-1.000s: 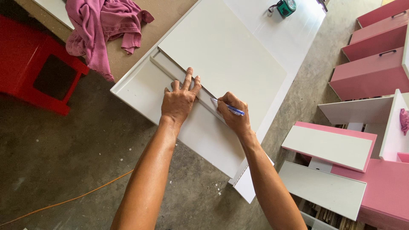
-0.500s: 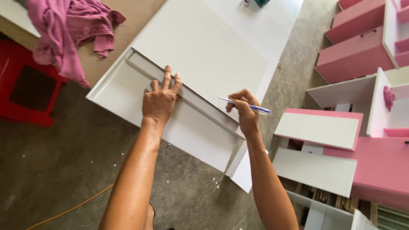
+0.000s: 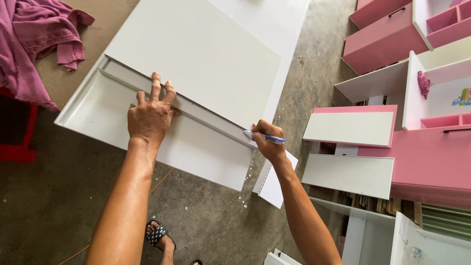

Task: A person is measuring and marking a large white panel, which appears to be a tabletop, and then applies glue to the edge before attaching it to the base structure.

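My left hand (image 3: 151,116) presses flat, fingers spread, on a long grey straightedge (image 3: 206,117) that lies diagonally across a large white board (image 3: 196,49). My right hand (image 3: 267,140) grips a blue pen (image 3: 265,138), its tip at the straightedge's right end, near the board's edge. The white board rests on a lower white panel (image 3: 93,110) with a raised rim.
A purple cloth (image 3: 32,37) lies at upper left beside a red stool (image 3: 19,142). Pink and white cabinet parts (image 3: 392,122) and drawers (image 3: 378,41) crowd the right side. A small white offcut (image 3: 274,184) leans below the board. My sandalled foot (image 3: 159,235) stands on the concrete floor.
My right hand with the pen has travelled rightward along the straightedge to its end. My left hand stays pressed on it. The view has shifted.
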